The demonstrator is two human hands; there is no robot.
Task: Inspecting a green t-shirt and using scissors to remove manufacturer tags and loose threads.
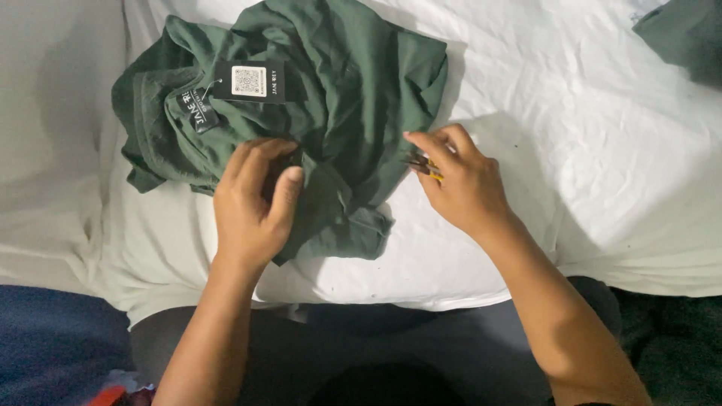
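Green garment (331,98), bunched on the white bed sheet (571,150), is pinched by the left hand (252,203) while the right hand (462,184) grips a small yellow-handled tool (426,168); keeping the fabric taut would steady that tool.

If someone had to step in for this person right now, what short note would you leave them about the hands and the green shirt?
Left hand: pinching a fold of the green shirt near its lower edge.
Right hand: closed on a small yellow-handled tool, tip at the shirt's right edge; what kind of tool is hard to tell.
Shirt: lies crumpled on the white sheet, collar to the left, black tag on the collar.
Done: shirt laid out, tool brought to the cloth.
Left: tag not removed; shirt not smoothed or folded.
Another dark green cloth lies at the top right corner.
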